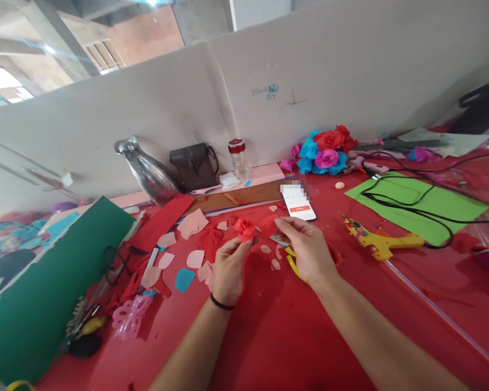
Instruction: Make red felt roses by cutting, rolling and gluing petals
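Observation:
Between thumb and fingers, my left hand (229, 269) pinches a small red paper flower (243, 229) at its base. To its right, my right hand (307, 251) is closed on a loose red paper petal (269, 221), held a little apart from the flower. Yellow-handled pliers (294, 266) lie on the table, partly hidden by my right hand. Pink paper petals (195, 259) and one blue petal (185, 279) are scattered left of my left hand. A phone (298, 202) lies just beyond my right hand.
A yellow glue gun (381, 239) and its black cable lie at right by a green sheet (424, 203). Behind stand a metal flask (150, 171), a dark bag (193, 165), a glass jar (239, 160) and a paper flower bunch (324, 151). A green box (52, 293) borders the left.

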Action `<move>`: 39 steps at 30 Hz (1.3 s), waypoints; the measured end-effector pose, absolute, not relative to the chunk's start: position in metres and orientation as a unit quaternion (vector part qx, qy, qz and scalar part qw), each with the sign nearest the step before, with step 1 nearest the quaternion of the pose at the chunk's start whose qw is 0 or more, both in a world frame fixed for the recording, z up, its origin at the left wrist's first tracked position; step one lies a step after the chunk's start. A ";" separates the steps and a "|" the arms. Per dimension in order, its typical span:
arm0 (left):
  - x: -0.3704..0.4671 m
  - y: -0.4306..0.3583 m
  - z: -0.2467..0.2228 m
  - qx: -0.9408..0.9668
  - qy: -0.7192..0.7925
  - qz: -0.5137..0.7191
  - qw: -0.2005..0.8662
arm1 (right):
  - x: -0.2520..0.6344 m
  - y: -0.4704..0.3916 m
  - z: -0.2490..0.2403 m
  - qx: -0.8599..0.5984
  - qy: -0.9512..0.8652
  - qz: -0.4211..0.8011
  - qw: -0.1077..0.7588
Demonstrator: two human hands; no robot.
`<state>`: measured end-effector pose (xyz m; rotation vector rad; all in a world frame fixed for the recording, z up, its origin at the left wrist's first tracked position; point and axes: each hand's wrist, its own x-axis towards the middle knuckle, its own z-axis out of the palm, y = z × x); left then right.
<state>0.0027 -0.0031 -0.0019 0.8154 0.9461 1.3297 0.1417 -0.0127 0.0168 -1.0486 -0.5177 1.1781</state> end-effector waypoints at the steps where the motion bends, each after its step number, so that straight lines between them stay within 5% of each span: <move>1: 0.003 -0.003 -0.003 0.355 0.413 0.575 0.610 | 0.142 -0.013 0.017 -0.469 -0.231 0.520 0.675; 39: 0.008 -0.001 -0.009 0.418 0.446 0.565 0.553 | 0.124 -0.024 0.036 -0.458 -0.190 0.568 0.656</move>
